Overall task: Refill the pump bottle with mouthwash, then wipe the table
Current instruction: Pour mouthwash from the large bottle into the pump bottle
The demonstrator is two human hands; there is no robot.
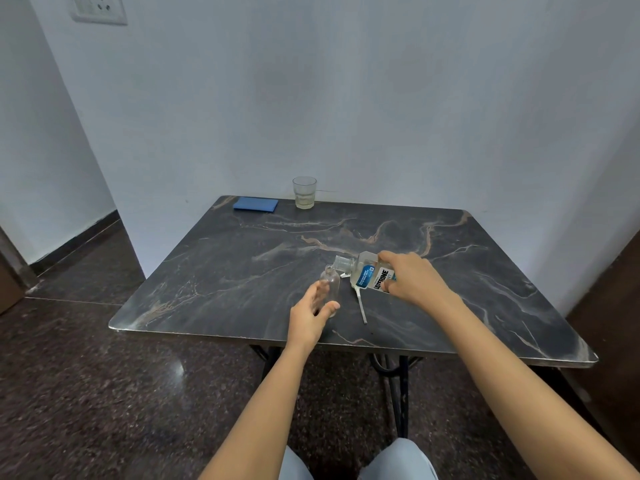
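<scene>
A small clear pump bottle [330,280] stands upright on the dark marble table [242,271], its neck uncapped. My left hand [311,315] wraps its lower part. My right hand [412,277] grips the mouthwash bottle [367,273], tipped sideways with its mouth [341,263] just above and right of the small bottle's opening. The pump head with its white tube [361,306] lies on the table below the mouthwash bottle. A folded blue cloth [255,204] lies at the far left edge.
A clear drinking glass [304,192] with a little pale liquid stands at the far edge by the wall. The table's front edge [346,341] is close to my knees. White walls stand behind and to the left.
</scene>
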